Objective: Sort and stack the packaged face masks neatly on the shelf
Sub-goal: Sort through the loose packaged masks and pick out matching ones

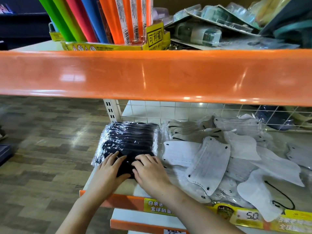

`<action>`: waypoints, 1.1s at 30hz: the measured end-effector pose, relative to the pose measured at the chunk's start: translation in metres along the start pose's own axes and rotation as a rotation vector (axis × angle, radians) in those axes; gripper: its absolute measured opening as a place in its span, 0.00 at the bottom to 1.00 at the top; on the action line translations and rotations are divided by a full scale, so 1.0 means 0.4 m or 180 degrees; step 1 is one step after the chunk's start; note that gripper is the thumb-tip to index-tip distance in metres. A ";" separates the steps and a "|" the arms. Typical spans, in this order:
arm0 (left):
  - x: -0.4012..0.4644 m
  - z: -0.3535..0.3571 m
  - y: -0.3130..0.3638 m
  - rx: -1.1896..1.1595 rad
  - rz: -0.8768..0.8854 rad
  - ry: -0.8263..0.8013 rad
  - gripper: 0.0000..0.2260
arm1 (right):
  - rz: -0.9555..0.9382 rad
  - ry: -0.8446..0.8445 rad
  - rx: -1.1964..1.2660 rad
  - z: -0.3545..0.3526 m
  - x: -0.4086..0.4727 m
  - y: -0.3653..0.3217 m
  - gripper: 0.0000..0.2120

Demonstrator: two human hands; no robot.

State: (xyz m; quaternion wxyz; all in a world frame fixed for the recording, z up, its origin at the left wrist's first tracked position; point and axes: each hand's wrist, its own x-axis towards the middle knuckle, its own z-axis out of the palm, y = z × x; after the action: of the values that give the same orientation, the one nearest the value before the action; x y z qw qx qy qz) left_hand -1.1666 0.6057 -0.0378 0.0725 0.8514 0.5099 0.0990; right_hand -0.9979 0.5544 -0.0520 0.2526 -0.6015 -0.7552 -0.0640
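My left hand (109, 169) and my right hand (150, 171) press flat on a stack of black face masks in shiny clear plastic (128, 141). It sits on the white shelf with the orange edge (125, 200). Loose grey-white packaged masks (209, 164) lie in a messy pile just beside it.

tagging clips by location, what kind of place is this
Most likely a retail shop aisle: orange-edged display shelving, a price tag on the shelf lip, and wrapped black masks beside loose white masks laid out as stock.

black masks (128, 142), pale grey masks (209, 162), orange shelf edge (152, 73), yellow price strip (244, 217)
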 end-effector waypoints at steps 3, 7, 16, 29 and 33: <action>0.003 -0.008 0.022 -0.0065 -0.0021 0.0075 0.32 | 0.0093 0.0034 0.0070 -0.025 0.008 0.003 0.15; 0.016 -0.009 0.086 -0.0176 0.0049 0.0153 0.25 | 0.0203 0.0164 0.0102 -0.053 -0.005 0.052 0.09; 0.069 -0.008 0.355 -0.0255 0.0413 0.0386 0.18 | 0.0876 0.0208 -0.0234 -0.175 -0.106 0.239 0.11; 0.134 0.110 0.882 -0.0526 0.1093 -0.0234 0.26 | 0.1810 0.0294 -0.0615 -0.430 -0.384 0.562 0.16; 0.136 0.172 1.010 -0.0561 0.1276 -0.0231 0.19 | 0.2076 0.0309 -0.0714 -0.496 -0.460 0.641 0.17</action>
State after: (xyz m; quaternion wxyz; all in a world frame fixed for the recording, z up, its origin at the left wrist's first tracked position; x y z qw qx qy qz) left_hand -0.7798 0.4625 -0.0084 0.1439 0.9291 0.3169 0.1249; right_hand -0.6690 0.3823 -0.0181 0.2277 -0.8315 -0.4986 -0.0910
